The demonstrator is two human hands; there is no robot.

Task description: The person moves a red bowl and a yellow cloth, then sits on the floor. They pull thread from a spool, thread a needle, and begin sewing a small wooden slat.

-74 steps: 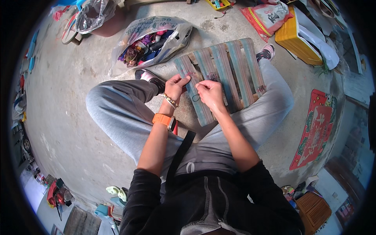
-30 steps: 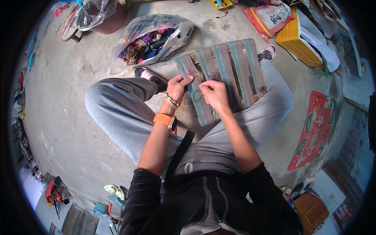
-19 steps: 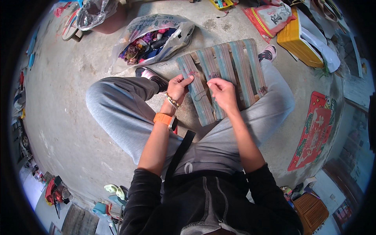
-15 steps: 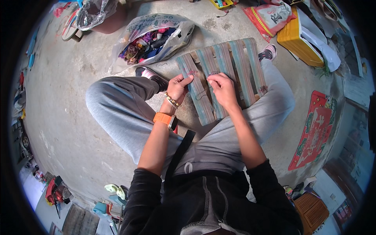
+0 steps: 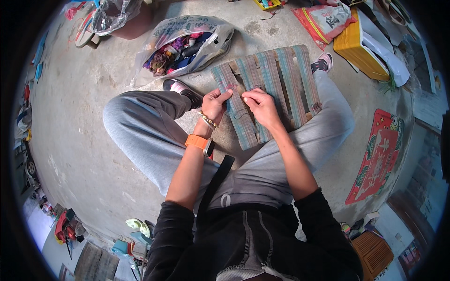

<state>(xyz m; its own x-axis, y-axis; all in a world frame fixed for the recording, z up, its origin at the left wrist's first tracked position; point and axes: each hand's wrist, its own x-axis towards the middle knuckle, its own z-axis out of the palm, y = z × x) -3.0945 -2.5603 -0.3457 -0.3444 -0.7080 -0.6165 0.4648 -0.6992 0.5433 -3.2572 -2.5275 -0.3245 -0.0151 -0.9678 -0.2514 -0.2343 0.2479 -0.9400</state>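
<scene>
A stool-like seat of striped blue and brown woven straps (image 5: 272, 70) lies tilted between my legs. My left hand (image 5: 215, 104) is closed on the edge of its leftmost strap (image 5: 243, 124), thumb on top and the other fingers mostly hidden. Reddish stitching (image 5: 232, 87) shows on that strap by the thumb. My right hand (image 5: 262, 107) hovers over the gap beside it, thumb and forefinger pinched together. Whatever sits in the pinch is too small to make out. A dark thread (image 5: 241, 114) curls in a loop on the strap below.
An open plastic bag (image 5: 220, 37) of colourful cloth scraps lies ahead of my left foot. At the far right stand a yellow box (image 5: 361, 51) and a red-and-white sack (image 5: 323, 23). A red mat (image 5: 375, 159) lies right. A lined bucket (image 5: 133, 25) is far left.
My right hand has moved a little left, closer to my left hand, still pinched. The dark thread loop has shifted on the strap. My left hand keeps its hold.
</scene>
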